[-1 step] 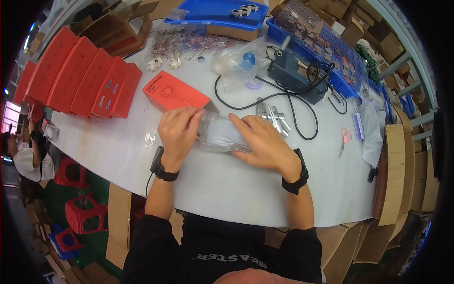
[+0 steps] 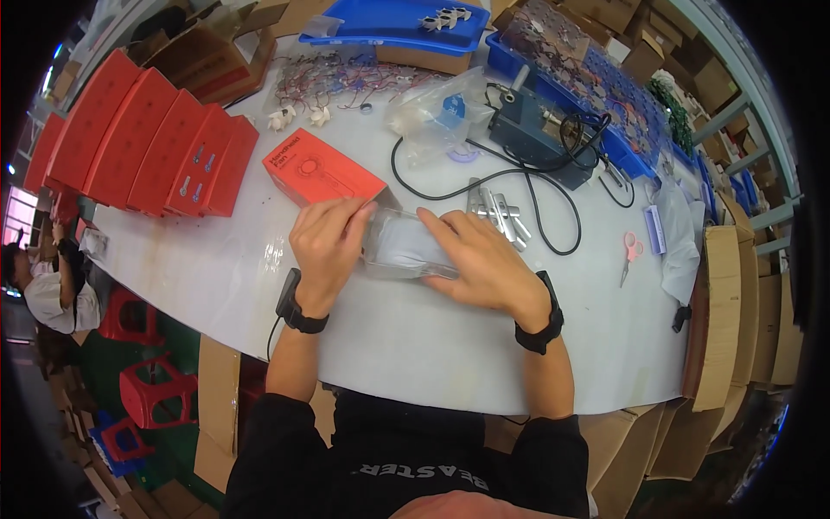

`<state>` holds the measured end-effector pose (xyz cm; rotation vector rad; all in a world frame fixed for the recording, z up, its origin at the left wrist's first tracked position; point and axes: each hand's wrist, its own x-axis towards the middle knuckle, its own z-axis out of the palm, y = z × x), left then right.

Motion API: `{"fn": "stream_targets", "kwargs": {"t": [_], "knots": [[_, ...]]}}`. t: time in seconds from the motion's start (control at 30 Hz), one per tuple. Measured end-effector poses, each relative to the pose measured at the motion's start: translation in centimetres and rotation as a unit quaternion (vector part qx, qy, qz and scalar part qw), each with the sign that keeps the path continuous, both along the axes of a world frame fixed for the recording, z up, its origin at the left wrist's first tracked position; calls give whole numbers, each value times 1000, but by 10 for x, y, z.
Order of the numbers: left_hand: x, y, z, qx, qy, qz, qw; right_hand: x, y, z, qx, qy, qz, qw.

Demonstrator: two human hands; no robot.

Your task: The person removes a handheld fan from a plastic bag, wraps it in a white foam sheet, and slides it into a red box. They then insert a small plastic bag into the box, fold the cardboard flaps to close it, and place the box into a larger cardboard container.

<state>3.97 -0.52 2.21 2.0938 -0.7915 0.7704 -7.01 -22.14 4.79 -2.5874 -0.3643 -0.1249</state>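
Between my two hands is a clear plastic tray point(image 2: 399, 242) with something whitish in it, held low over the table. My left hand point(image 2: 327, 246) pinches its left end, thumb and fingers close together. On the other end, my right hand point(image 2: 486, 264) grips with the thumb at the near side and the fingers over the far side. A red box point(image 2: 324, 173) with a line drawing of a fan lies just beyond my left hand. Several silvery metal parts point(image 2: 499, 216) lie beyond my right hand.
Stacked red boxes point(image 2: 143, 138) stand at the left. Farther back are wired parts point(image 2: 346, 82), a blue tray point(image 2: 398, 24), a plastic bag point(image 2: 437, 112) and a dark bench device point(image 2: 536, 134) with a looping black cable. Pink scissors point(image 2: 633, 248) lie right. Another person point(image 2: 56, 285) is at far left.
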Motion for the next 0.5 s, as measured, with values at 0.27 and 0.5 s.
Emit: {"fn": "stream_targets", "kwargs": {"t": [0.27,0.5], "knots": [[3,3,-5,-52,2,-47,998,-3,-3,3,-14,1,-67,998],[-1,2,-5,-95,98,-56,989,0,-12,9,40,47,-66,996]]}}
